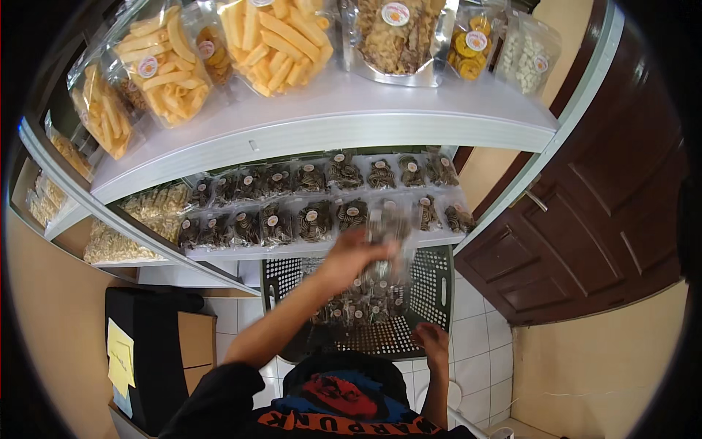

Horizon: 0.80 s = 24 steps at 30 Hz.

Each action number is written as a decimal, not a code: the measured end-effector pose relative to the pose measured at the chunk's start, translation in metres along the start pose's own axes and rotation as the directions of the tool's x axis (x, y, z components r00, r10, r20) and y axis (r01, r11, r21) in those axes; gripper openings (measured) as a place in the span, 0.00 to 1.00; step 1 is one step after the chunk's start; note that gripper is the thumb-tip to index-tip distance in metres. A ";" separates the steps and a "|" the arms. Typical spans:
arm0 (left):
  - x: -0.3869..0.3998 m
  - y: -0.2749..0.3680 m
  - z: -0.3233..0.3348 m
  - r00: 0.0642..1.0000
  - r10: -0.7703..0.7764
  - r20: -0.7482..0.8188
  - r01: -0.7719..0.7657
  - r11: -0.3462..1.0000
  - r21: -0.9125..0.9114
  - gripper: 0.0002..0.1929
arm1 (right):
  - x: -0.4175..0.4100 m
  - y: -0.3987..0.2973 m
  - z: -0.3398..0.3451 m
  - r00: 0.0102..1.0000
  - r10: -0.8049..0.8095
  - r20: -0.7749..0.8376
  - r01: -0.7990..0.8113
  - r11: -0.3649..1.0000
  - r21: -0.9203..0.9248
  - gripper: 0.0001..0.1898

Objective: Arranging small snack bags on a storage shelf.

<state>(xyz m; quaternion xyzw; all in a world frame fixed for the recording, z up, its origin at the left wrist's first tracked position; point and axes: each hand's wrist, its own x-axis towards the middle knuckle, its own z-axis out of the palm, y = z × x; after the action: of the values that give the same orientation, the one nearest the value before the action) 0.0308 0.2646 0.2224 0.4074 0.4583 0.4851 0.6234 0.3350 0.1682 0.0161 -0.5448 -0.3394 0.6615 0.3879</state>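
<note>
My left hand grips a clear plastic bag of dark striped snacks, blurred, in front of the lower shelf's edge. Behind it, two rows of similar sealed bags with round labels stand on the white lower shelf. Under that shelf is a dark perforated plastic basket, with several more small bags lying inside. At the basket's near right rim is my right hand, its fingers loosely bent and apart. Nothing shows in it, and whether it touches the rim is unclear.
Overhead, the upper shelf juts out, carrying larger snack bags. Pale snack bags fill the lower left. A metal upright and a brown door stand at right. A black-covered box is on the left.
</note>
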 end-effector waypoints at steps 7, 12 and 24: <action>0.055 0.064 -0.060 0.747 0.408 -0.525 -0.257 0.905 0.338 0.31 | 0.013 -0.015 0.032 0.996 -0.026 0.086 0.038 0.990 -0.135 0.15; -0.043 -0.029 -0.034 0.707 0.665 -0.242 -0.126 0.454 0.882 0.22 | 0.025 0.031 0.010 0.996 -0.041 0.074 0.059 0.964 -0.260 0.06; -0.183 -0.232 -0.078 0.759 -0.199 -0.620 0.435 0.864 0.254 0.13 | 0.282 0.246 -0.028 0.983 0.161 0.093 -0.186 0.851 0.492 0.45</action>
<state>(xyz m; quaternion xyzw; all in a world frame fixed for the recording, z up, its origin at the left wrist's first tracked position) -0.0110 0.0449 0.0144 0.2698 0.7733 0.3706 0.4380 0.2977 0.3024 -0.3319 -0.4384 -0.1159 0.7719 0.4455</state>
